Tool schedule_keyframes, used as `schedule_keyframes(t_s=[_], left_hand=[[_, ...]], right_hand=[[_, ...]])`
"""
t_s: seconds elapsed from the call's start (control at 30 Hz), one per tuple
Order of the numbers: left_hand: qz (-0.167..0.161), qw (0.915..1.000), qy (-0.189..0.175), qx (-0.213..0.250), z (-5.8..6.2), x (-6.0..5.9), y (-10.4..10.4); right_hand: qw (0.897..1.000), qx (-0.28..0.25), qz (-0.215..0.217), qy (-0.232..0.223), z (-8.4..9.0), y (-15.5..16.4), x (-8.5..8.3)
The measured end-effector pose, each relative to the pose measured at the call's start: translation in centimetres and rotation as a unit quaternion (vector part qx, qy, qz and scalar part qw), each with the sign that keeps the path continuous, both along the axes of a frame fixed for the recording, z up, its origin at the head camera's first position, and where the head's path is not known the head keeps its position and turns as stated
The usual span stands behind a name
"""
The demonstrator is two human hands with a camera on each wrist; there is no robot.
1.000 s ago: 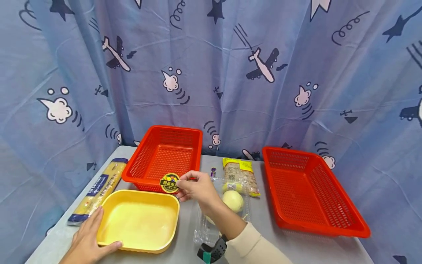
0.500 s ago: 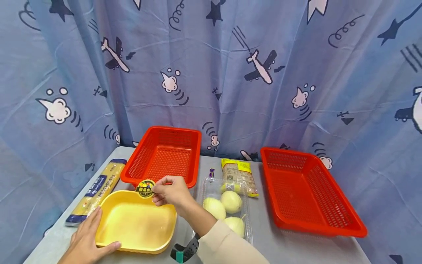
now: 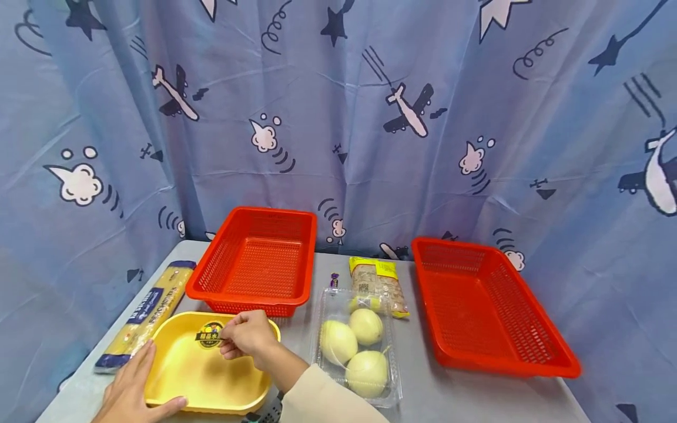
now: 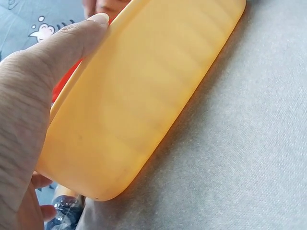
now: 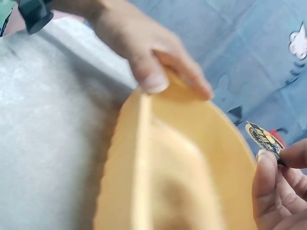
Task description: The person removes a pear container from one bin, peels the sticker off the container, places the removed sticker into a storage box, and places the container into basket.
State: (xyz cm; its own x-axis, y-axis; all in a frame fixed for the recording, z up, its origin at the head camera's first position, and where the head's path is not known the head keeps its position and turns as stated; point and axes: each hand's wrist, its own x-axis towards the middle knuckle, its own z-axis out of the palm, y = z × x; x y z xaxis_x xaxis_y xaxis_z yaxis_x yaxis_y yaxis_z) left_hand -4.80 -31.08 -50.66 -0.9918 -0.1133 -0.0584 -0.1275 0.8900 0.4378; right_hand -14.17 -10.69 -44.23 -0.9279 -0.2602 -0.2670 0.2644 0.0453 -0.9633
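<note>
The right hand (image 3: 247, 339) pinches a round black-and-yellow sticker (image 3: 210, 335) between thumb and fingertips and holds it over the far part of the yellow tray (image 3: 180, 382), inside the tray's rim; the right wrist view shows the sticker (image 5: 264, 137) caught at its edge by the fingertips (image 5: 266, 177), above the tray's hollow. The left hand (image 3: 127, 395) grips the near left corner of the yellow tray, its thumb lying along the near rim and its fingers along the left side; the left wrist view shows the thumb (image 4: 57, 52) pressed against the tray's outer wall (image 4: 144, 96). The tray stands on the grey counter (image 3: 439, 399), near its front edge. Just to the left of the tray lies a long packet of spaghetti (image 3: 145, 314), and just behind it stands a small red basket (image 3: 254, 261). To the right of the tray, a clear plastic box (image 3: 355, 346) holds three pale round fruits, with a bag of noodles (image 3: 376, 283) touching its far end. A larger red basket (image 3: 486, 311) stands further right. A blue curtain (image 3: 370, 117) printed with aeroplanes hangs behind the counter.
</note>
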Motion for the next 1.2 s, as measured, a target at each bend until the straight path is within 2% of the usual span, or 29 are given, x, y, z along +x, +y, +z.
schedule_keyframes(t_s=[0.33, 0.47, 0.6, 0.8, 1.2], left_hand=[[0.002, 1.0, 0.0, 0.01, 0.0, 0.1, -0.2], [0.005, 0.9997, -0.013, 0.019, 0.1, 0.1, -0.2], [0.004, 0.9999, -0.009, 0.012, 0.2, 0.1, -0.1], [0.009, 0.9998, -0.008, 0.019, 0.3, 0.1, 0.1], [0.018, 0.9994, -0.023, 0.018, 0.3, 0.3, 0.3]], right_hand=[[0.998, 0.056, -0.031, -0.024, -3.5, -1.4, 0.2], [0.996, 0.074, -0.034, -0.021, -4.3, -1.8, 0.3], [0.994, 0.1, -0.037, -0.016, -4.7, -2.1, 0.5], [0.988, 0.15, -0.029, 0.016, -4.9, -2.0, 0.6], [0.975, 0.203, -0.001, 0.09, -5.1, -1.6, 0.8]])
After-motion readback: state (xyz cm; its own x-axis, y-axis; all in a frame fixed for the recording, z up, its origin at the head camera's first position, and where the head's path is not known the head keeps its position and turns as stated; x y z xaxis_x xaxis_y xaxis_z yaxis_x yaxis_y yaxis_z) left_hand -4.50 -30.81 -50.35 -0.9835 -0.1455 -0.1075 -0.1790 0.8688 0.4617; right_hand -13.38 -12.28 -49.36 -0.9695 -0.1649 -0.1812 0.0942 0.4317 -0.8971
